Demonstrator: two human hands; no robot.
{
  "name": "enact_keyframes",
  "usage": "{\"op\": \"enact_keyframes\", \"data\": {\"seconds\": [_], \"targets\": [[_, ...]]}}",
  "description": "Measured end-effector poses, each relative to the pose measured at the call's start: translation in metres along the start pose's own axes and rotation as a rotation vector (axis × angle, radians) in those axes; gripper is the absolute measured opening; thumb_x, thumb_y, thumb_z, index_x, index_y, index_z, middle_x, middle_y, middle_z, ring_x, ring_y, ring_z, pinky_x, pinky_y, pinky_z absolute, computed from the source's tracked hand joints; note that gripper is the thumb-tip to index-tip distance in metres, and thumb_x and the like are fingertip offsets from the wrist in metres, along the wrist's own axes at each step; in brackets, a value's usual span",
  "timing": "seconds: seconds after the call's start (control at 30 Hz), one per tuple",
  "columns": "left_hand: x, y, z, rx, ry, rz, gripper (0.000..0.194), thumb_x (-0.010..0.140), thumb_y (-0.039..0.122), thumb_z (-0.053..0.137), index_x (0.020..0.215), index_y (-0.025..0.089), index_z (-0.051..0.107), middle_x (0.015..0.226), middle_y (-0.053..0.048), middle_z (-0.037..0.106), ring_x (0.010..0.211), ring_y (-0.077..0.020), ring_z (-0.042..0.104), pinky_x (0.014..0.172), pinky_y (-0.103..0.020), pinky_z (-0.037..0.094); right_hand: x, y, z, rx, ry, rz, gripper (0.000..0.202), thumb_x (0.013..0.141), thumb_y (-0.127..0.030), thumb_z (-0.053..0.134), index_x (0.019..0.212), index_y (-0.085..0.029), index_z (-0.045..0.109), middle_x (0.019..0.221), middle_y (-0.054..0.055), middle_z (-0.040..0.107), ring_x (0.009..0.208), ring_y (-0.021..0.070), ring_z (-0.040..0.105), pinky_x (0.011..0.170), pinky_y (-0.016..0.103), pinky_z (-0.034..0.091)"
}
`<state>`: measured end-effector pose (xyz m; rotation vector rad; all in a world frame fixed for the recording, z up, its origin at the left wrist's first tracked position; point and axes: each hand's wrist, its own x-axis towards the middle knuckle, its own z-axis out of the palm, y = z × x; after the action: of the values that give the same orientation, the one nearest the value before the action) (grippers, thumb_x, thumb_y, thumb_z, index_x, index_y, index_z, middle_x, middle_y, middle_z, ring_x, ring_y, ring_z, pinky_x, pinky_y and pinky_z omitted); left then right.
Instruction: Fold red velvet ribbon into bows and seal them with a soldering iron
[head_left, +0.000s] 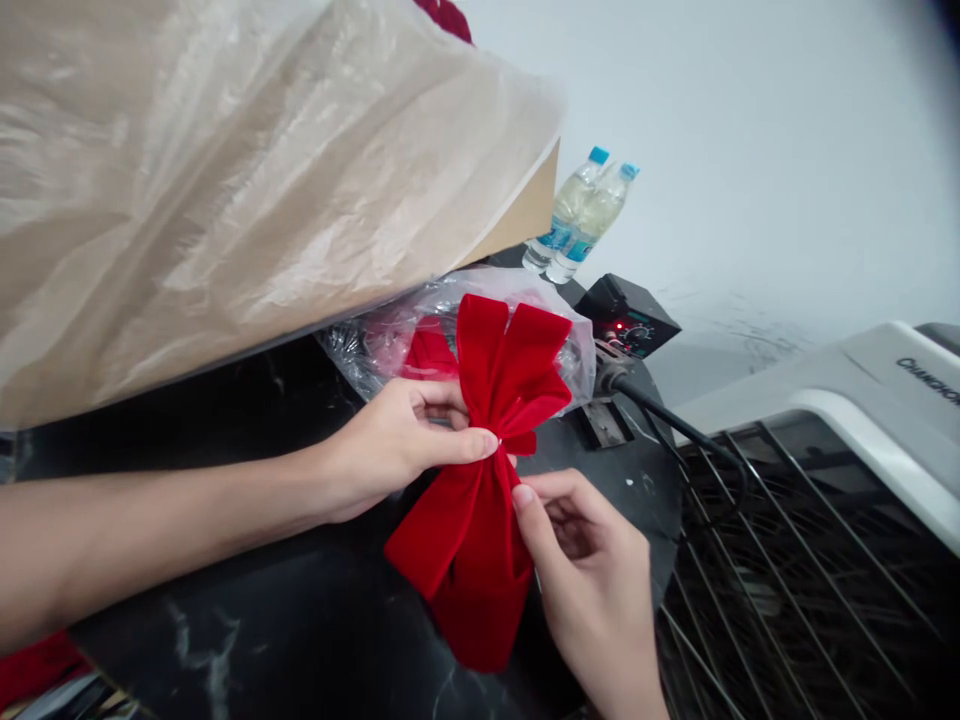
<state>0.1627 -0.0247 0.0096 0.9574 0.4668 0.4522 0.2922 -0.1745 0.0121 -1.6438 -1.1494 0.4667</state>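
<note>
A red velvet bow [480, 580] is held up over the black marbled table [285, 620], its loops fanned out above and below a pinched middle. My left hand [420, 440] is closed on that middle, thumb in front and fingers partly hidden behind the fabric. On the lower right side of the bow, my right hand [585, 560] pinches the edge of the fabric between thumb and forefinger. Just behind the bow lies a clear plastic bag [442, 295] with red pieces [431, 350] in it.
A large cardboard box [521, 205] draped with plastic sheeting [247, 180] stands at the upper left. Two water bottles [589, 220] are by the wall. A black control box [630, 315] with a red light and cable stands right; beyond is a white-framed heater-like appliance [847, 420] with a wire grille.
</note>
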Motion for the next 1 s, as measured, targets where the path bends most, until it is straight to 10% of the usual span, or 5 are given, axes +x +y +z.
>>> {"op": "enact_keyframes", "data": {"seconds": [0.13, 0.43, 1.0], "targets": [[-0.002, -0.005, 0.002, -0.135, -0.092, -0.028, 0.029, 0.072, 0.016, 0.090, 0.091, 0.014, 0.067, 0.085, -0.003, 0.074, 0.085, -0.0259, 0.078, 0.084, -0.042, 0.065, 0.003, 0.002, -0.008, 0.012, -0.149, 0.054, 0.023, 0.097, -0.036, 0.064, 0.084, -0.018, 0.071, 0.072, 0.003, 0.073, 0.062, 0.0149, 0.068, 0.056, 0.022, 0.054], [-0.006, 0.003, 0.003, 0.113, -0.172, -0.025, 0.027, 0.083, 0.027, 0.083, 0.089, 0.017, 0.058, 0.082, -0.003, 0.073, 0.080, -0.0198, 0.075, 0.077, -0.031, 0.061, 0.021, -0.009, -0.015, -0.113, 0.074, -0.077, 0.021, 0.095, -0.037, 0.068, 0.081, -0.021, 0.067, 0.072, 0.000, 0.063, 0.073, 0.0163, 0.065, 0.064, 0.025, 0.053], [-0.004, 0.004, -0.002, 0.020, -0.327, -0.137, 0.033, 0.084, 0.033, 0.083, 0.085, 0.017, 0.054, 0.067, -0.002, 0.072, 0.062, -0.0179, 0.073, 0.061, -0.025, 0.057, 0.022, 0.022, 0.000, 0.465, 0.002, 0.126, 0.012, 0.096, -0.035, 0.071, 0.097, -0.024, 0.076, 0.083, 0.000, 0.071, 0.072, 0.0127, 0.061, 0.068, 0.024, 0.051]]}}
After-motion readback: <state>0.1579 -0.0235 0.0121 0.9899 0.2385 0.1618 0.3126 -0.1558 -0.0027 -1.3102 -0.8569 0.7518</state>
